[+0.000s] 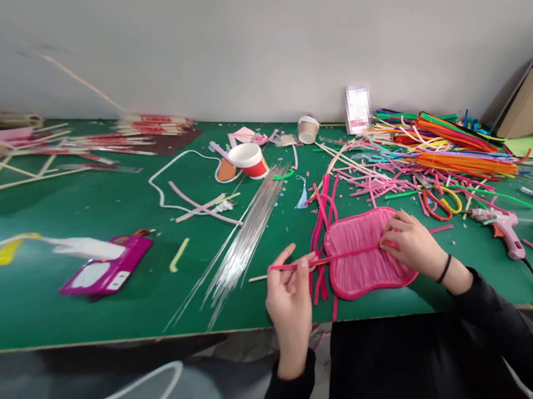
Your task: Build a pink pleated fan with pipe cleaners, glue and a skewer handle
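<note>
A pink woven fan-shaped piece (363, 253) lies flat on the green table (71, 217) near its front edge. A pink stem (336, 257) runs across the middle of the piece and out to the left. My left hand (289, 294) pinches the left end of that stem between thumb and fingers. My right hand (413, 245) rests on the right side of the piece, fingertips pressed on the stem. Loose pink strips (322, 214) lie above and left of the piece.
A bundle of thin silver wires (247, 236) lies left of my hands. A heap of coloured pipe cleaners (444, 144) fills the back right. A pink glue gun (501, 226) lies at the right, a red-and-white cup (249, 160) behind, a magenta pack (108, 268) at left.
</note>
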`<state>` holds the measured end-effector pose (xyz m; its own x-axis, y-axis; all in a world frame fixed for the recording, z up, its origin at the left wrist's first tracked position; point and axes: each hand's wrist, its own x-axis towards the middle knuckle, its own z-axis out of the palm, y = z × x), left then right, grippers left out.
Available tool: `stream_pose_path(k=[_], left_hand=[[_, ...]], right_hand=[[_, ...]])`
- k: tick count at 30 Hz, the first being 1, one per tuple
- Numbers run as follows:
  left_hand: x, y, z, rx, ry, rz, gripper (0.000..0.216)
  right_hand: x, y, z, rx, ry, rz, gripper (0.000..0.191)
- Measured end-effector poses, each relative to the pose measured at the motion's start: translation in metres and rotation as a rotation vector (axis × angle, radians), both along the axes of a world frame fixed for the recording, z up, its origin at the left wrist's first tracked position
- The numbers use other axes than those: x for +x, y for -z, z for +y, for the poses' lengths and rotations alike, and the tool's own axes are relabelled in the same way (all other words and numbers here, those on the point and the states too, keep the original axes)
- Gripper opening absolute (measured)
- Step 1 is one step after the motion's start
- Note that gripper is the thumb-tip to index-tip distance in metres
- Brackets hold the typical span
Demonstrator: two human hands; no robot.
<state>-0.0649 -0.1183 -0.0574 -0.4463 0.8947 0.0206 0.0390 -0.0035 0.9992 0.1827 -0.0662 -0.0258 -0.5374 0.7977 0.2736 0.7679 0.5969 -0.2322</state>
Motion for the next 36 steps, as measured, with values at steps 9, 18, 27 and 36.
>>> stream_pose_path(k=[9,18,27,36], left_hand=[[0.000,0.002,0.000,-0.003,-0.008,-0.027,0.054],[0.000,0.003,-0.001,-0.001,-0.003,-0.037,0.056],[-0.002,0.006,0.002,0.003,0.010,-0.041,0.058],[0.000,0.003,0.000,-0.006,-0.003,-0.038,0.059]], right_hand=[[0.000,-0.010,0.000,-0.053,-0.014,0.271,0.005],[-0.009,0.001,0.003,-0.008,-0.050,0.163,0.008],[-0.013,0.000,0.003,-0.043,-0.027,0.261,0.005],[-0.026,0.006,0.003,-0.047,-0.068,0.286,0.006]])
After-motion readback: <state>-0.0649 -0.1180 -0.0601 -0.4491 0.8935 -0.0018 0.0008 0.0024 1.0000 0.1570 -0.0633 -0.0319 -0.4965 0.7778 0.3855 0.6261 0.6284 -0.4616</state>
